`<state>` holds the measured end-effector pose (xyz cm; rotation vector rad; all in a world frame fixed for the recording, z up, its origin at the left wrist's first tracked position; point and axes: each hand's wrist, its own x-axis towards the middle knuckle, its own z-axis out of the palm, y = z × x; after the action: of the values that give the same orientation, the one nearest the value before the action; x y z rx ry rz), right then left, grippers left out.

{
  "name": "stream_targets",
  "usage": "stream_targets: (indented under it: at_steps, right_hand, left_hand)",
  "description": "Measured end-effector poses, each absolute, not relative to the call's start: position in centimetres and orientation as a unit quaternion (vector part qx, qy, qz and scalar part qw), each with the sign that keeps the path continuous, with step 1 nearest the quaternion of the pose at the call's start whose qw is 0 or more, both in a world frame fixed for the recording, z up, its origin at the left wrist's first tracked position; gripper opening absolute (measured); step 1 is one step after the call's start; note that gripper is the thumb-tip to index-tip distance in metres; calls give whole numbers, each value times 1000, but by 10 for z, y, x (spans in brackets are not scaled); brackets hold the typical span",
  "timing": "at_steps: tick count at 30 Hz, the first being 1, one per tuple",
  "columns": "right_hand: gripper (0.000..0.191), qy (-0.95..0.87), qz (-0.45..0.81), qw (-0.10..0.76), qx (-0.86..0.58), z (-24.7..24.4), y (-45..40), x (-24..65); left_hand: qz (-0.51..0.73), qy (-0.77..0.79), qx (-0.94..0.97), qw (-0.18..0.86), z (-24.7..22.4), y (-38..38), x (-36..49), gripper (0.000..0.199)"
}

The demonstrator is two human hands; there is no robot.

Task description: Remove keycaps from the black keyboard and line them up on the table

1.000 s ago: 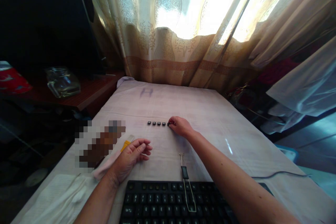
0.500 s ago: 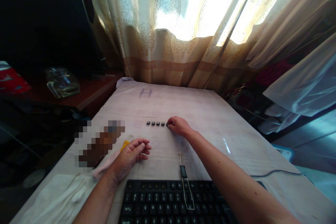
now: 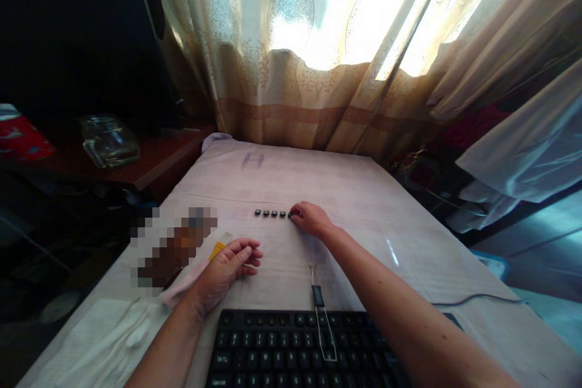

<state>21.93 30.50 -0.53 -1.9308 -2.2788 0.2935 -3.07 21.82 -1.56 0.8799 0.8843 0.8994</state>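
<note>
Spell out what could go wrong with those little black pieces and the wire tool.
The right hand is at the end piece, close beside the row; a nudge might knock neighbours askew. The wire tool lies partly over the keyboard, where the right forearm could brush it.

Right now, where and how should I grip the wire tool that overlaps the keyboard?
Probably by its dark handle, pinched across its width with the left hand from above and the left: it is the thickest part, between thin wire ends, just past the far edge of the keyboard, and the right forearm lies beyond.
</note>
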Motion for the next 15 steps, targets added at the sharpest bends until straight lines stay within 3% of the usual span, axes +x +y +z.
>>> stream_targets:
  at_steps: [15]
  right_hand:
    - [30, -746, 125, 97, -647, -13, 307, 226]
  left_hand:
    - [411, 398, 398, 717, -16, 218, -31, 36]
